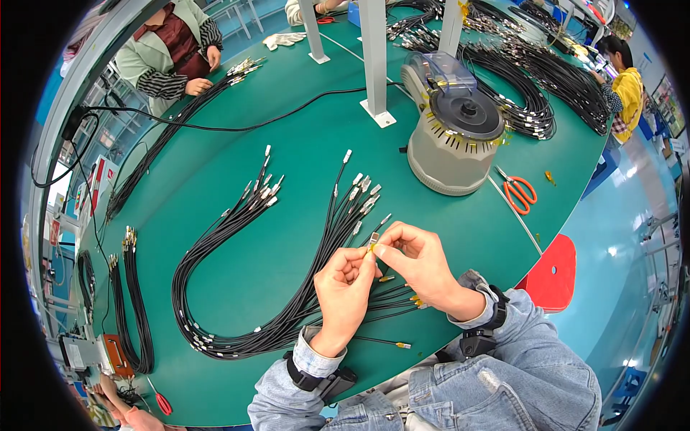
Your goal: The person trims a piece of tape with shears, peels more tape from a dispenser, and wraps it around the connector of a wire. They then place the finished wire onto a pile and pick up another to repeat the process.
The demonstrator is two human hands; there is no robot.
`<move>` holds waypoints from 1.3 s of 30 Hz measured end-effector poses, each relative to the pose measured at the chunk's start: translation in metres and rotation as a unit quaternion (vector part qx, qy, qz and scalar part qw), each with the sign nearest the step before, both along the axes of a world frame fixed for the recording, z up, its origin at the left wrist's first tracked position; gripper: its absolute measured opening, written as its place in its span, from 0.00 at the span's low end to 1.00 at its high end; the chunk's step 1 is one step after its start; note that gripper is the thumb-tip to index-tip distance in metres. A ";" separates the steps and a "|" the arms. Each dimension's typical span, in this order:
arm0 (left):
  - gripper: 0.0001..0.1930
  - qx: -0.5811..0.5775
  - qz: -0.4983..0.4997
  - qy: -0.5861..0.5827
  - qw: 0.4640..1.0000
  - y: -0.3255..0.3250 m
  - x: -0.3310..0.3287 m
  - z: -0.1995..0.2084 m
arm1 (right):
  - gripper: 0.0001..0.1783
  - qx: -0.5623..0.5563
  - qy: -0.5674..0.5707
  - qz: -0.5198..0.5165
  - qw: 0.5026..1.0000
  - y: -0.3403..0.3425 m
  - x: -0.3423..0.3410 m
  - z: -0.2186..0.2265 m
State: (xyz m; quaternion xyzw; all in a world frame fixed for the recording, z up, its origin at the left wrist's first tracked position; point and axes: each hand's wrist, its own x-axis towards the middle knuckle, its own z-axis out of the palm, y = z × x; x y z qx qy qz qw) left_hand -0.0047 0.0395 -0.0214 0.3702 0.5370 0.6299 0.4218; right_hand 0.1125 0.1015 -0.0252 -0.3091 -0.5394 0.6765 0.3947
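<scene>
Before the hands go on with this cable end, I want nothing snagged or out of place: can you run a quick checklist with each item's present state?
1. Cable end pinched between both hands: ok; left hand and right hand meet on it.
2. Yellow piece seated on the end: cannot tell, too small.
3. Looped black cable bundle lying flat on the green table: ok.
4. Orange-handled scissors away from the hands: ok, lying beside the grey round machine.
5. Loose yellow-tipped cable near the table edge: ok, on the table.
</scene>
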 end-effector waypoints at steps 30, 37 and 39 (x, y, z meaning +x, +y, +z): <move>0.09 -0.037 0.025 -0.071 0.997 0.002 -0.011 0.009 | 0.09 0.063 0.009 0.032 0.997 -0.001 -0.001 0.007; 0.08 -0.049 0.004 -0.095 0.994 0.000 -0.012 0.010 | 0.05 0.075 -0.009 0.042 0.996 0.003 0.003 0.002; 0.08 -0.055 -0.004 -0.102 0.993 0.000 -0.012 0.013 | 0.05 0.071 -0.015 0.046 0.996 0.004 0.004 0.002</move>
